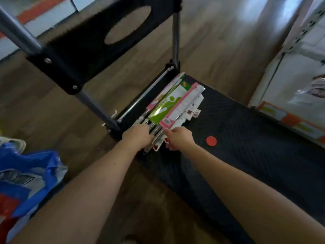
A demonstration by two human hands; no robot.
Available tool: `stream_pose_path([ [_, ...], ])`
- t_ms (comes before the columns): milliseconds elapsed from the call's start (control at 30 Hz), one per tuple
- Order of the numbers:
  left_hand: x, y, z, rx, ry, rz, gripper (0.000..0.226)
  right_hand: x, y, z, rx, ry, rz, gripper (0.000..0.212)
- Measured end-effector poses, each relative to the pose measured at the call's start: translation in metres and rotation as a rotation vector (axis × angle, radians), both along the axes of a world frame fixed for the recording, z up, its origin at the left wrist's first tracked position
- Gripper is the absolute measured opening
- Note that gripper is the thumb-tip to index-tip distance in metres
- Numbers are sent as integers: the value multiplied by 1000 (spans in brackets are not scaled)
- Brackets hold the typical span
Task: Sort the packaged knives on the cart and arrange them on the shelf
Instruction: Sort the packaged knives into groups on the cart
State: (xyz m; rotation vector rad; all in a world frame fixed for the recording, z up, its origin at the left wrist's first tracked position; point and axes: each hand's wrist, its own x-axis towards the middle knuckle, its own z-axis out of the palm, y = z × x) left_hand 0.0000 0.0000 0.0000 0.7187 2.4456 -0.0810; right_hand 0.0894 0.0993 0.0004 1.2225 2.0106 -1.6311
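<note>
Both hands meet at the metal handles of the packaged knives (168,106), stacked at the cart deck (246,138)'s handle-end corner: left hand (139,138) curled over them, right hand (179,138) pinching a pink pack's edge (likely squaring the stack).

Blue plastic bag (26,175) at lower left on wood-look floor (211,41); orange-and-white boxes (290,120) at right.

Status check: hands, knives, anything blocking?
Left hand on the knife handles. Right hand pinching a pink pack. Packs all on cart. Nothing blocking.
</note>
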Motion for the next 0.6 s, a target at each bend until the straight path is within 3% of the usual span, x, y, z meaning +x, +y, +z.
stream_pose_path([
  [200,-21,17,-40,42,156,-35,43,-28,-8,-48,135,122,-103,28],
  [400,-11,17,-44,41,251,-107,28,-29,-16,-51,472,57,109,24],
  [500,-6,12,-46,101,311,-152,32,-31,-17,-48,499,9,100,26],
  [600,-7,12,-49,124,251,-145,27,-31,-18,-50,468,-14,-6,30],
])
